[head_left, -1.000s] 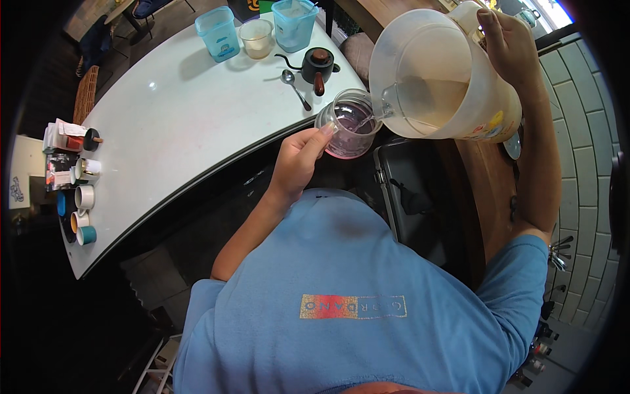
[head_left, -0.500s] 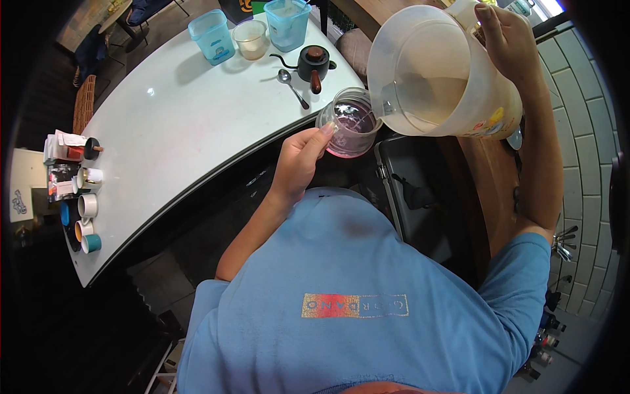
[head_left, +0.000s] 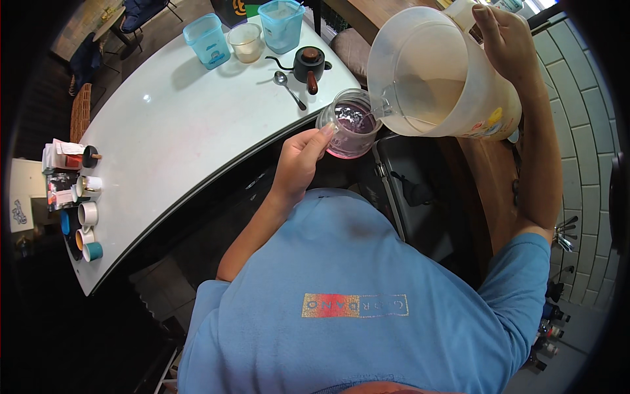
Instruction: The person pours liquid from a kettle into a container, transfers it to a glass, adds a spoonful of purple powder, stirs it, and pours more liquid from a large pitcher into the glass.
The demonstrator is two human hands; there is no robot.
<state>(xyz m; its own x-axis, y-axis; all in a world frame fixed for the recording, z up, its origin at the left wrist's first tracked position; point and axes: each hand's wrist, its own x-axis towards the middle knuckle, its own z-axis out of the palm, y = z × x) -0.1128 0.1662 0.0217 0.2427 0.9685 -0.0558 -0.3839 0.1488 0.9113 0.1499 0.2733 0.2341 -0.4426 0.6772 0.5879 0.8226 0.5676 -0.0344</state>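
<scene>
My left hand is closed on the handle side of a clear glass mug, held just off the counter's front edge. Pinkish-purple liquid with a rippled, bubbly surface is inside it. Up at the right, my right hand grips the handle of a large translucent plastic pitcher, whose side carries a coloured print. The pitcher is tipped to the left, its spout at the mug's rim, and liquid runs from it into the mug. Some liquid lies along the pitcher's lower wall.
On the white curved counter stand a small black kettle, a spoon, two blue tubs and a clear cup. Several cups line its left end. A wooden counter and tiled wall are at right.
The counter and its things have shifted slightly left in my view. Both hands keep their holds, and the pitcher stays tipped at the mug with liquid running in.
</scene>
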